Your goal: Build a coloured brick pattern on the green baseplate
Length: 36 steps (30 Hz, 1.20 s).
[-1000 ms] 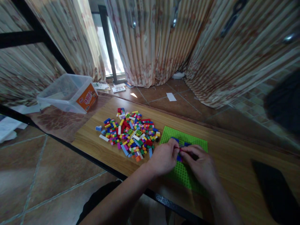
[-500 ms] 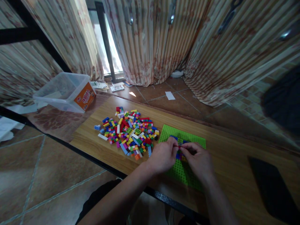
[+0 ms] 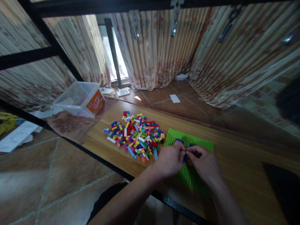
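Observation:
A green studded baseplate (image 3: 180,136) lies on the wooden table (image 3: 234,162). My left hand (image 3: 170,160) and my right hand (image 3: 206,164) meet over its middle, fingertips pinched together on a small red brick (image 3: 184,150). Blue bricks (image 3: 179,141) sit on the plate just beyond my fingers, and a small stack of bricks is partly hidden between the hands. A heap of loose coloured bricks (image 3: 136,136) lies on the table to the left of the plate, close to my left hand.
A clear plastic tub with an orange label (image 3: 81,98) stands on a brown mat at the table's far left. A dark flat object (image 3: 283,187) lies at the right end. Striped curtains hang behind; papers lie on the tiled floor.
The camera has tipped up and shifted, so everything sits slightly right and lower in view. Both hands stay pinched together over the plate's middle.

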Tool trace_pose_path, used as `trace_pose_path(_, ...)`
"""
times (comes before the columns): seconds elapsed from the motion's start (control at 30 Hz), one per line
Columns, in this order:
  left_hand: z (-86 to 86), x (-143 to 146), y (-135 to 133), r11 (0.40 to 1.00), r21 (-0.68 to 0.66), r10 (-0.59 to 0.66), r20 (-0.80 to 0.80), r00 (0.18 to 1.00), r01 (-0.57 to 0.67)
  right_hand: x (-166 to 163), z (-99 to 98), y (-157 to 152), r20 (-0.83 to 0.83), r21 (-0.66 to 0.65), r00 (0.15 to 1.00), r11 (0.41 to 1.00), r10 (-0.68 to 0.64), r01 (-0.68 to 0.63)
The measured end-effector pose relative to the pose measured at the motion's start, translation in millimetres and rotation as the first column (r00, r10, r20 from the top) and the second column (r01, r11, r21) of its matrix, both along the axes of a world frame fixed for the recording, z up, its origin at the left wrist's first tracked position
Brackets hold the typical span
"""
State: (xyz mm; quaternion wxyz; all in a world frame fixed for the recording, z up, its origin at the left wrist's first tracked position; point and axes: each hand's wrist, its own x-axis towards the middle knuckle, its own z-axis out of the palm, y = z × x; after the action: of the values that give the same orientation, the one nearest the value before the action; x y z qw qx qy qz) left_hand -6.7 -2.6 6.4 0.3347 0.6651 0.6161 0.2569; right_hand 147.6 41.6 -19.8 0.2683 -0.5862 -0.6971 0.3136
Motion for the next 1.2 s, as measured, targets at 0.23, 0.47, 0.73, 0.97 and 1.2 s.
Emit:
trace_pose_path(0.23,13.2,-42.1,3.4,0.978,0.176,0.103,0.063,0.993,-0.113,11.7,-1.5,0.2,-0.064,-0.037,0.998,0.999,-0.008,0.006)
trace_pose_path(0.47,24.7,-126.3,4.2,0.837,0.22,0.541,-0.193,0.819,-0.501,9.8,-5.5,1.8,-0.003,-0.008,0.999,0.999,-0.035,0.035)
trace_pose_path(0.73,11.3,-130.5,7.5,0.877,0.209,0.481,-0.367,0.796,-0.433,9.9,-8.0,3.5,0.017,-0.058,0.998,0.996,-0.063,0.064)
trace_pose_path(0.97,13.0,-129.2,-2.4,0.934,0.2,0.353,-0.378,0.856,-0.297,10.2,-5.0,3.4,0.036,-0.054,0.998,0.997,-0.044,0.046)
trace_pose_path(1.2,9.6,-128.1,-0.6,0.954,0.189,0.295,-0.469,0.832,-0.232,7.3,-0.3,2.4,0.031,-0.038,0.999,0.999,-0.031,0.032)
